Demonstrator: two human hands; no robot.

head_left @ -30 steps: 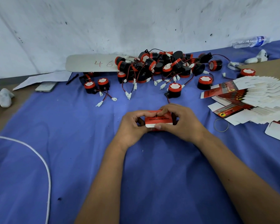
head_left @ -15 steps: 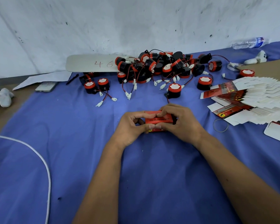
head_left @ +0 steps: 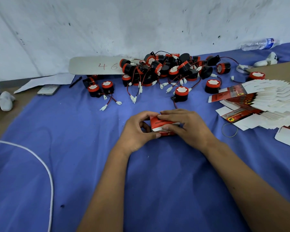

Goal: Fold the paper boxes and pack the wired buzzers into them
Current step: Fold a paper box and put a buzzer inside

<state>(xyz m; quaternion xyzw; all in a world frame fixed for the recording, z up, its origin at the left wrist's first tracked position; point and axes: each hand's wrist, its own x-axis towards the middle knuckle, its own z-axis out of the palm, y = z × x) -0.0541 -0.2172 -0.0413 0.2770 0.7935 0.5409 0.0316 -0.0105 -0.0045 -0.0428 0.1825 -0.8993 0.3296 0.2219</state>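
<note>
Here both hands, left hand point(head_left: 137, 131) and right hand point(head_left: 187, 126), clamp fingers point(head_left: 167, 113) on the box point(head_left: 162, 126)

A blue cloth point(head_left: 74, 148) covers the tabletop. Along its far edge lies a heap of wired buzzers point(head_left: 166, 69); flat box blanks point(head_left: 261, 99) fan out at the right edge. A white cable point(head_left: 45, 166) curves near the left edge.

- A box point(head_left: 164, 127) sits mid-table between the left hand point(head_left: 137, 131) and the right hand point(head_left: 187, 127).
- Behind them, a pile of buzzers point(head_left: 166, 69) lies by the wall.
- A fan of flat boxes point(head_left: 261, 104) lies to the right.
- A cable point(head_left: 40, 163) curves at the left.
- A bottle point(head_left: 259, 45) lies far right, behind.
</note>
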